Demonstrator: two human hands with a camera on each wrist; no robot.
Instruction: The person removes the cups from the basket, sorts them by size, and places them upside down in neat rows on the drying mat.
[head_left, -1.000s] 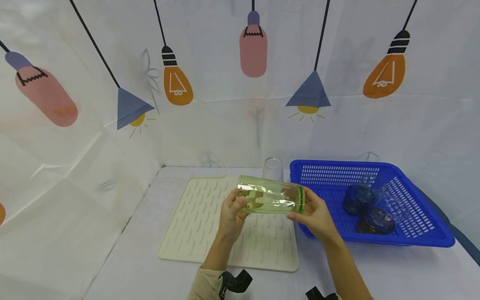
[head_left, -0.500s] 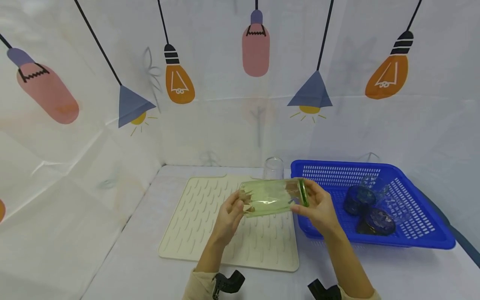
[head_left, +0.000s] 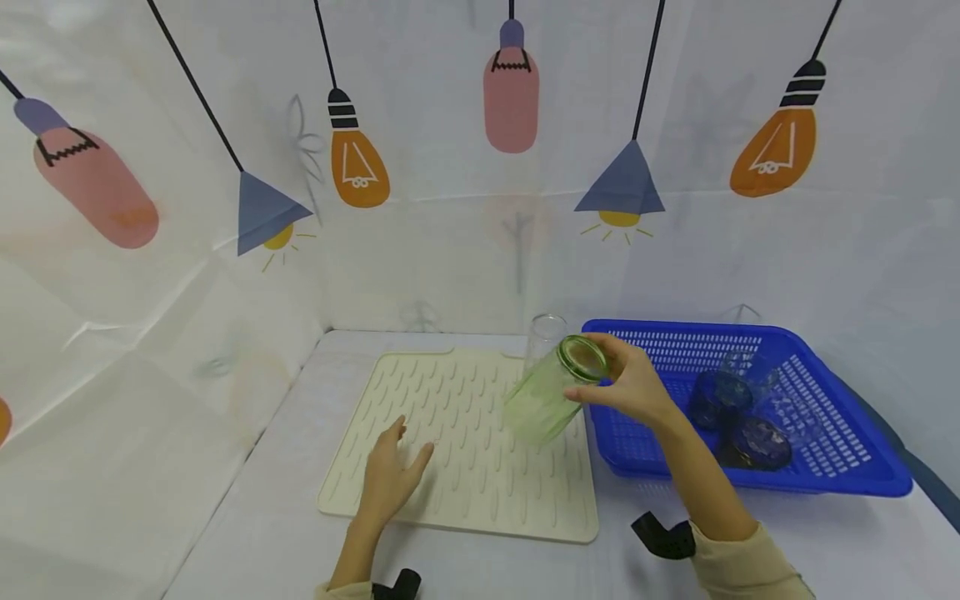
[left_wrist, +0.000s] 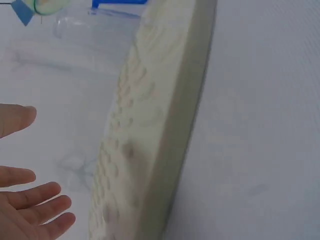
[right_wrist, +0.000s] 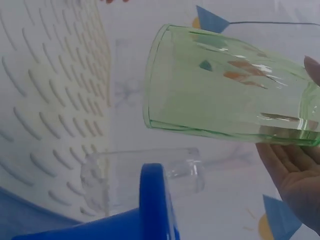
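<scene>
A green-tinted drinking glass (head_left: 542,402) is tilted in the air over the right part of a cream ridged drying mat (head_left: 457,492), its thick base up and its mouth down to the left. My right hand (head_left: 626,379) grips it near the base, thumb in front and fingers behind. In the right wrist view the glass (right_wrist: 220,85) shows whole, its open rim pointing away from the hand. Over the mat's left side hovers my left hand (head_left: 390,475), fingers spread and nothing in them; the left wrist view shows its fingers (left_wrist: 42,195) apart from the mat.
At the mat's far right corner stands a clear glass (head_left: 546,333). A blue plastic basket (head_left: 637,450) sits at the right, with dark glassware (head_left: 757,442) and clear pieces inside. A white curtain (head_left: 435,250) printed with lamps hangs behind the table.
My left hand has let go of the glass and drawn back down to the left. The right hand has turned the glass from lying level to base up, mouth down.
</scene>
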